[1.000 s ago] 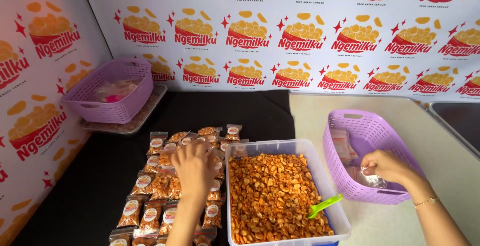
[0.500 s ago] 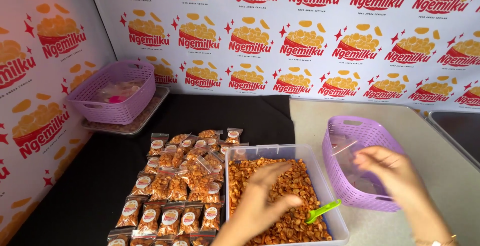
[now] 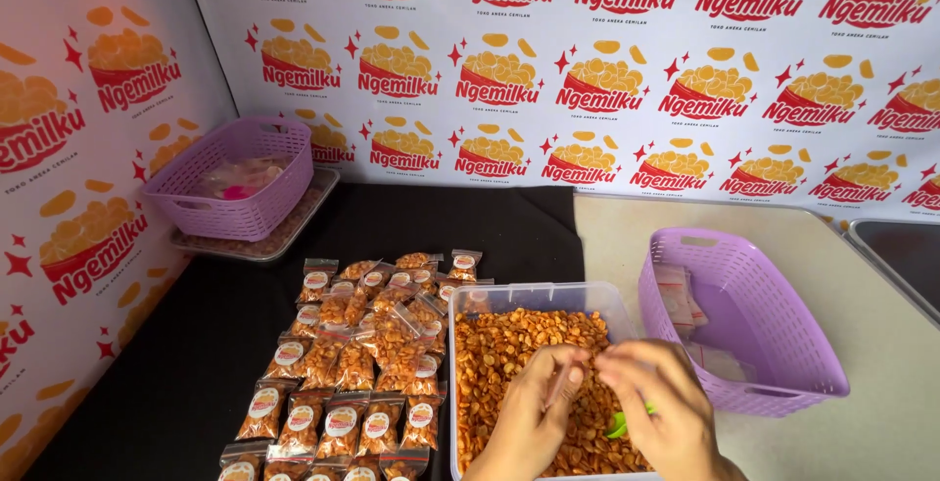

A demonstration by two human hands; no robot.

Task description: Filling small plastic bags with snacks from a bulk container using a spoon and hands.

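Our left hand (image 3: 529,412) and right hand (image 3: 651,412) meet over the clear tub (image 3: 470,297) of orange snacks on the worktop. Both grips pinch a small clear pouch (image 3: 560,388) between the fingertips. Filled packets (image 3: 343,363) lie just left of the tub, a purple basket (image 3: 774,344) to its right.

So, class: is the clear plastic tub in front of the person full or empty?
Nearly full. The clear tub holds orange-brown snack pieces across its whole floor, up close to the rim.

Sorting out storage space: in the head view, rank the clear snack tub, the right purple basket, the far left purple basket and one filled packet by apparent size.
1. Right purple basket and clear snack tub: alike, unranked; hands cover part of the tub.
2. Far left purple basket: looks smaller, but farther away, so unsure.
3. Filled packet: smallest.
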